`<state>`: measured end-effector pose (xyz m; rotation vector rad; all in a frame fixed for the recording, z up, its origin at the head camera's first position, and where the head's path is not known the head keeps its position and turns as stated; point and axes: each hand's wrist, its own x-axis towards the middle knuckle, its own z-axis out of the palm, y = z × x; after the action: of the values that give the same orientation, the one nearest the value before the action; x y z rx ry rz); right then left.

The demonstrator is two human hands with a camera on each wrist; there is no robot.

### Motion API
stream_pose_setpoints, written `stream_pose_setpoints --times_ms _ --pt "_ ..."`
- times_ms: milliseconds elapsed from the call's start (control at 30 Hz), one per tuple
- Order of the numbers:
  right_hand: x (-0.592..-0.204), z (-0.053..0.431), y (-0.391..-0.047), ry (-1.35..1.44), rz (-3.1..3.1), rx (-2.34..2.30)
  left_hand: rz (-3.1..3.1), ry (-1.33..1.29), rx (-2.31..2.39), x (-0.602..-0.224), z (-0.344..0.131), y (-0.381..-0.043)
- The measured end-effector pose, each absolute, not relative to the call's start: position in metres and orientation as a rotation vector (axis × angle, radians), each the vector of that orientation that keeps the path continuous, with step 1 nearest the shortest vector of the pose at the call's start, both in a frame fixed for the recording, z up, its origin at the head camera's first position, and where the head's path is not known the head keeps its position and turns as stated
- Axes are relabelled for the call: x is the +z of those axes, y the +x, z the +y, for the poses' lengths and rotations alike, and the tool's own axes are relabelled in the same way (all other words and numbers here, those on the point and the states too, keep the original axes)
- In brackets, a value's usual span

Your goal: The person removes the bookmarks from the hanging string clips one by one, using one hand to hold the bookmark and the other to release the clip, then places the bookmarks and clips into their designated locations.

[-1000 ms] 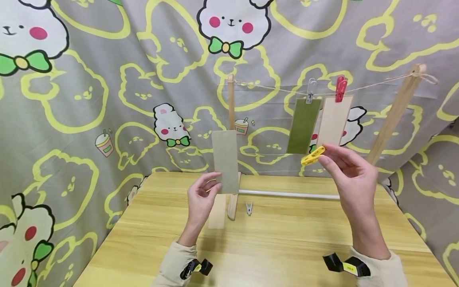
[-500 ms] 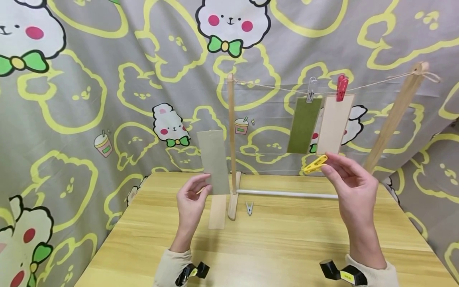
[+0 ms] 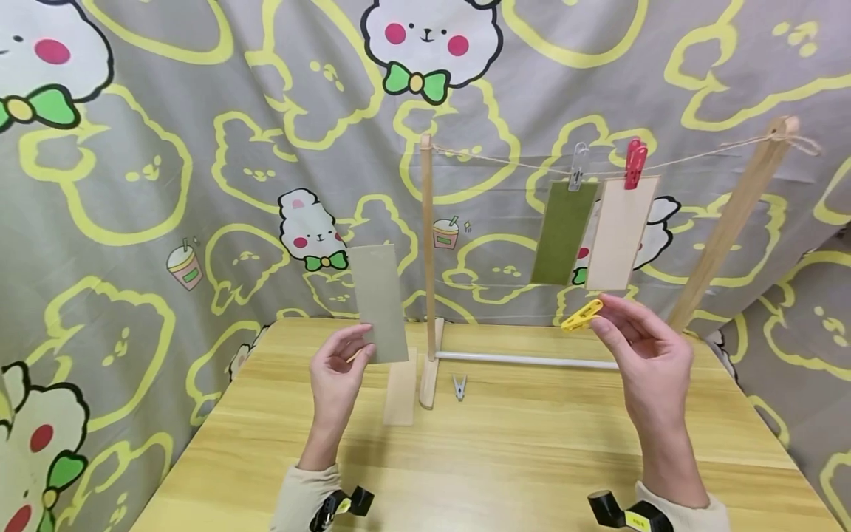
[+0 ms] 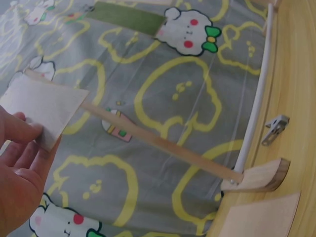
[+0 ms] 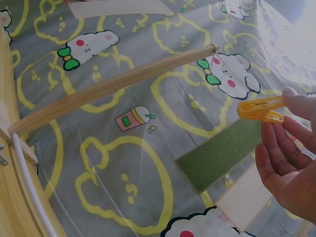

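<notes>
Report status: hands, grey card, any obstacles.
Left fingers holding grey card. Right fingers pinching yellow clip. Card not yet clipped. Head view: wooden post between card and clip.

Bright light glosses the table (image 3: 518, 458), while both wrist views look hazy.

- Right hand (image 5: 291, 170) at the right edge, its fingers (image 5: 279, 148) pinching a yellow clothespin (image 5: 256, 109).
- Green strip (image 5: 215, 160) and pale strip (image 5: 242, 200), 2 side by side, just beyond the hand.
- Wooden post (image 5: 116, 85), its foot meeting a white rod (image 5: 30, 182).
- Patterned curtain (image 5: 148, 168) behind; surface (image 5: 10, 207) at left.
</notes>
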<state>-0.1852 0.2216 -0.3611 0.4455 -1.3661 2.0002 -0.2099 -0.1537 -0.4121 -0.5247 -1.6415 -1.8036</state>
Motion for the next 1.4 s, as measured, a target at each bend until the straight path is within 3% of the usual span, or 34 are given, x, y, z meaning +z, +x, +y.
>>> stream_pose_setpoints --times_ms 767,1400 --pt "-0.378 0.211 -0.19 0.491 -1.447 2.027 -1.761 -0.364 -1.81 -0.41 -0.185 -0.213" --pt "-0.398 0.205 -0.206 0.329 -1.613 2.009 -1.746 -0.244 -1.87 -0.418 -0.203 -0.218"
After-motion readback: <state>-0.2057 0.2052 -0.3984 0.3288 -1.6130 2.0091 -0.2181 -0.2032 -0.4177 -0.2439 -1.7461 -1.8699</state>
